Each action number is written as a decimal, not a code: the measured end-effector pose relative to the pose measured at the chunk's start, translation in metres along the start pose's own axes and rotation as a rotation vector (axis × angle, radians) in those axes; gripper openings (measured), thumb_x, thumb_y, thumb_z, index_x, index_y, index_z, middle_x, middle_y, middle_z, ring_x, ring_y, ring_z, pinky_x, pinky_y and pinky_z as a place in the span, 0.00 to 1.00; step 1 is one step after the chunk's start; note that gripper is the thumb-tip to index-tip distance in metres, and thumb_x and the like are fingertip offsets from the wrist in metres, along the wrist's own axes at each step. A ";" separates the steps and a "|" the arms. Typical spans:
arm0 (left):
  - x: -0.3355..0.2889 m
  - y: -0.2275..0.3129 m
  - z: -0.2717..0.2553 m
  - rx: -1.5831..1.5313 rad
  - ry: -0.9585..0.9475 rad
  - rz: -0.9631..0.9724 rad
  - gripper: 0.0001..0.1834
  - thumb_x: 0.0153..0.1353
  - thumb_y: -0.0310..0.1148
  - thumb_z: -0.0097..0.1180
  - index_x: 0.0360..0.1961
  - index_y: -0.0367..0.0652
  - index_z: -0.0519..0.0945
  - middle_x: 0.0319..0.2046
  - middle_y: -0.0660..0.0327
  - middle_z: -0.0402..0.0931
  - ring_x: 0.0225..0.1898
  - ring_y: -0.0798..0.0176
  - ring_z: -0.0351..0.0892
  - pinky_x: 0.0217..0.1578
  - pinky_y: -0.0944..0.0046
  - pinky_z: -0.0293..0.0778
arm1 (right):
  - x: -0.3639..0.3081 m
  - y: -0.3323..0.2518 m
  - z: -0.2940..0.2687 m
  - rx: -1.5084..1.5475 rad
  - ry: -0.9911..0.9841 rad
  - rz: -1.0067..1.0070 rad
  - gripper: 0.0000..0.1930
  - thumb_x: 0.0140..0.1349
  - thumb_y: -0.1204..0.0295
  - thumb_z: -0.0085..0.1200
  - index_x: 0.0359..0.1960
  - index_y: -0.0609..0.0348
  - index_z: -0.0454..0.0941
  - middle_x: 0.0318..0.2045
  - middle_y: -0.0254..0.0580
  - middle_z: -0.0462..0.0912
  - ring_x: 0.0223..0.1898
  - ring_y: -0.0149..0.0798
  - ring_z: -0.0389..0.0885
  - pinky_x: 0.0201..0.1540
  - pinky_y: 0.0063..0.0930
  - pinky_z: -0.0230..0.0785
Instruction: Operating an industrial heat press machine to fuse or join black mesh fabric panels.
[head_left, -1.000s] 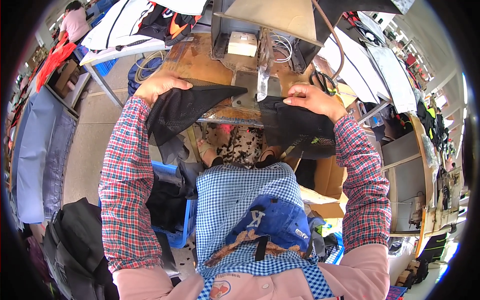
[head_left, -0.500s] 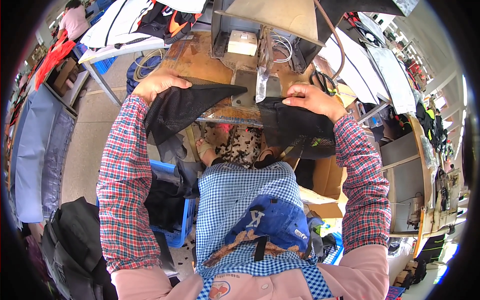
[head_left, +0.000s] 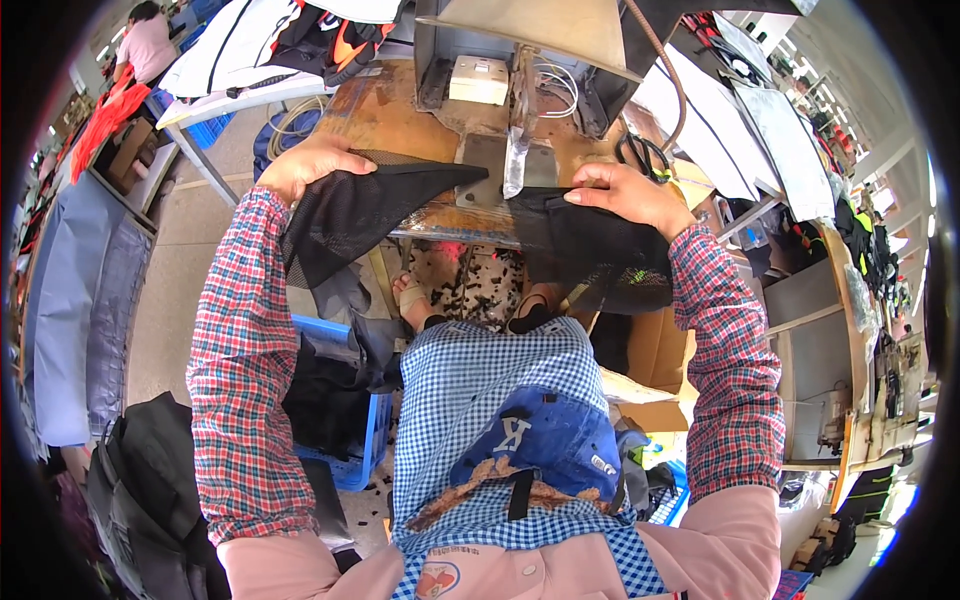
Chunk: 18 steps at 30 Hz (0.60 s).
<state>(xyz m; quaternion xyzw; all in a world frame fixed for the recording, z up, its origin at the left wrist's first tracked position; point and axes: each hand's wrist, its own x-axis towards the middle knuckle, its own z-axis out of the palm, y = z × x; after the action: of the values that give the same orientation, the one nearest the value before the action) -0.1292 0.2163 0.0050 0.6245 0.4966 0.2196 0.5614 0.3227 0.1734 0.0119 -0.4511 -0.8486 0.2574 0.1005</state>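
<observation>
Black mesh fabric [head_left: 345, 215] hangs from my left hand [head_left: 315, 165], its thumb and fingers closed on the upper edge. That piece tapers to a point over a metal plate [head_left: 480, 200] on the worktable. On the other side, my right hand [head_left: 632, 200] pinches a second stretch of black mesh [head_left: 590, 240], which drapes over the table's front edge. A narrow upright metal bar [head_left: 517, 150] comes down to the plate, between the two stretches of fabric. Whether they join behind the bar I cannot tell.
A white switch box [head_left: 479, 80] sits inside the machine's housing. Black-handled scissors [head_left: 645, 158] lie beyond my right hand. Below are a blue crate [head_left: 375, 440] and a cardboard box [head_left: 660, 350]. Dark scraps litter the floor; a person [head_left: 148, 45] is at far left.
The whole view has shifted slightly. Both hands keep their grip on the black mesh, with almost no movement relative to the metal bar.
</observation>
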 end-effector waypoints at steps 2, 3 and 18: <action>-0.002 -0.001 -0.001 0.064 0.017 0.039 0.24 0.56 0.35 0.67 0.52 0.32 0.81 0.45 0.59 0.84 0.46 0.65 0.81 0.52 0.70 0.71 | -0.002 -0.001 0.000 0.010 0.013 -0.005 0.16 0.68 0.57 0.58 0.43 0.59 0.77 0.36 0.35 0.80 0.42 0.31 0.78 0.48 0.28 0.70; -0.004 0.000 0.000 0.125 0.033 0.080 0.25 0.55 0.35 0.67 0.52 0.32 0.81 0.46 0.59 0.83 0.47 0.65 0.80 0.54 0.70 0.70 | -0.003 -0.001 0.001 0.031 0.016 0.016 0.16 0.68 0.57 0.58 0.43 0.59 0.78 0.37 0.35 0.81 0.42 0.32 0.78 0.48 0.28 0.70; -0.096 0.021 0.024 0.148 -0.246 -0.023 0.13 0.54 0.32 0.71 0.37 0.36 0.83 0.32 0.66 0.82 0.36 0.72 0.78 0.40 0.70 0.73 | -0.110 0.043 -0.017 0.402 0.391 0.254 0.11 0.69 0.63 0.58 0.41 0.58 0.77 0.34 0.21 0.74 0.39 0.19 0.70 0.45 0.17 0.64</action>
<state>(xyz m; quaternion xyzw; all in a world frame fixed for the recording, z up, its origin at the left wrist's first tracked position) -0.1408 0.1239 0.0451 0.6806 0.4457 0.0977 0.5732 0.4232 0.1091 0.0100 -0.5655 -0.6821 0.3391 0.3163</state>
